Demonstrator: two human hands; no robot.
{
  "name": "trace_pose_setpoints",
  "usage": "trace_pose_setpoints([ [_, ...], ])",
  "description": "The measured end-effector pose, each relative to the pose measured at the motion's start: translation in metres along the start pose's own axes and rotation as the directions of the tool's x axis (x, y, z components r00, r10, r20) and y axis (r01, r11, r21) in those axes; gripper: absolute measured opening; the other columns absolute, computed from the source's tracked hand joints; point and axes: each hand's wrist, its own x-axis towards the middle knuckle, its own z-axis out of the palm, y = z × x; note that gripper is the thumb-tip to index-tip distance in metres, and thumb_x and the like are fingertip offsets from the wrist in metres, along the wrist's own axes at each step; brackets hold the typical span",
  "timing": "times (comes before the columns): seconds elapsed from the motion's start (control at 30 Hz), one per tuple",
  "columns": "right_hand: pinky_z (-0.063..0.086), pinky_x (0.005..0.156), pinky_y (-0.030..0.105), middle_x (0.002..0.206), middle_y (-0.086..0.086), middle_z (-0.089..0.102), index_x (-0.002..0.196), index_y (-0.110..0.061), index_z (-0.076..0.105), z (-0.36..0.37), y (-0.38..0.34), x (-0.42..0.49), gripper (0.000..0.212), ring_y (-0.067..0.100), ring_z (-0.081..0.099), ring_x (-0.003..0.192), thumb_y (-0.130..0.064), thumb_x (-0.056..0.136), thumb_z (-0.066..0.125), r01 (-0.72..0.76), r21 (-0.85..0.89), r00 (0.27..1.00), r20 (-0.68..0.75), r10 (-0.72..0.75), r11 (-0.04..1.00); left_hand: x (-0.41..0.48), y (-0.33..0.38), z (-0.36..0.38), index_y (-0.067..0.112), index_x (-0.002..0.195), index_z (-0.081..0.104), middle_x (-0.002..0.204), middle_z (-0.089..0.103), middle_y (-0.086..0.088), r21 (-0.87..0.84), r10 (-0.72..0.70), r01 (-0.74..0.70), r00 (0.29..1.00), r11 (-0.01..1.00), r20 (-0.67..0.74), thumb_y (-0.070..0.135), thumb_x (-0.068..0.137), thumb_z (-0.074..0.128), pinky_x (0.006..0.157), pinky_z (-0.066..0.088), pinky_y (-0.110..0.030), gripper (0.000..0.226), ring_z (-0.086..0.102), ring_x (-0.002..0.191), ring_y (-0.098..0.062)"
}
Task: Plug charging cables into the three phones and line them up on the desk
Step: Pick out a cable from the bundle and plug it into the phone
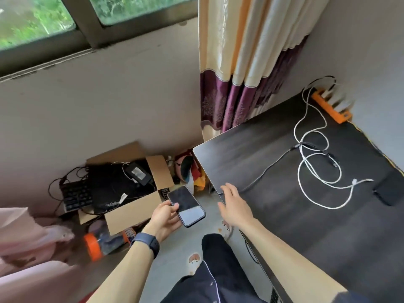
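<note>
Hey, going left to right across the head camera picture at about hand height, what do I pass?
Black keyboard → cardboard box → left hand → phone it holds → right hand → white cable on the desk → second phone.

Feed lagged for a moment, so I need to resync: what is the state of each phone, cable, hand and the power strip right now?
Phone in hand: held off the desk, screen dark, no cable in it.
Phone on desk: lying flat, unplugged.
White cable: loose loops on desk, free end bare.
Dark cable: free end at desk edge.
Power strip: chargers plugged in.
Left hand: gripping phone.
Right hand: open, at dark cable's end.
</note>
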Motion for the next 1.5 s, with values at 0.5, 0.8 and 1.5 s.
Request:
trace_pose_setpoints([
  [0.5, 0.046, 0.091, 0.035, 0.105, 0.001, 0.054, 0.107, -0.025, 0.063, -0.034, 0.009, 0.061, 0.022, 0.018, 0.059, 0.094, -0.026, 0.105, 0.041, -0.050, 0.125, 0.986, 0.163, 0.029, 0.991, 0.048, 0.060, 0.031, 0.009, 0.086, 0.058, 0.098, 0.063, -0.017, -0.346, -0.239, 0.281, 0.958, 0.895, 0.159, -0.003, 0.099, 0.044, 0.067, 0.054, -0.040, 0.023, 0.062, 0.085, -0.027],
  [0.8, 0.051, 0.092, 0.034, 0.115, -0.005, 0.067, 0.105, -0.023, 0.065, -0.110, -0.015, 0.008, 0.019, 0.010, 0.064, 0.112, -0.023, 0.105, 0.046, -0.243, 0.691, 0.965, 0.100, 0.243, 0.681, 0.035, 0.104, 0.100, 0.006, 0.096, 0.062, 0.086, 0.074, -0.020, -0.177, -0.185, 0.299, 0.860, 0.938, 0.476, -0.003, 0.099, 0.043, 0.087, 0.053, -0.050, 0.021, 0.075, 0.075, -0.032],
  [1.5, 0.045, 0.095, 0.043, 0.143, 0.010, 0.044, 0.131, -0.023, 0.053, -0.120, 0.116, -0.067, 0.033, 0.041, 0.060, 0.113, -0.028, 0.099, 0.046, -0.653, 0.486, 0.531, -0.253, 0.809, 0.580, -0.004, 0.167, 0.221, 0.016, 0.082, 0.046, 0.059, 0.042, -0.005, 0.448, 0.299, -0.472, 0.864, 0.759, 0.405, -0.001, 0.096, 0.045, 0.047, 0.044, -0.024, 0.022, 0.043, 0.042, -0.012],
])
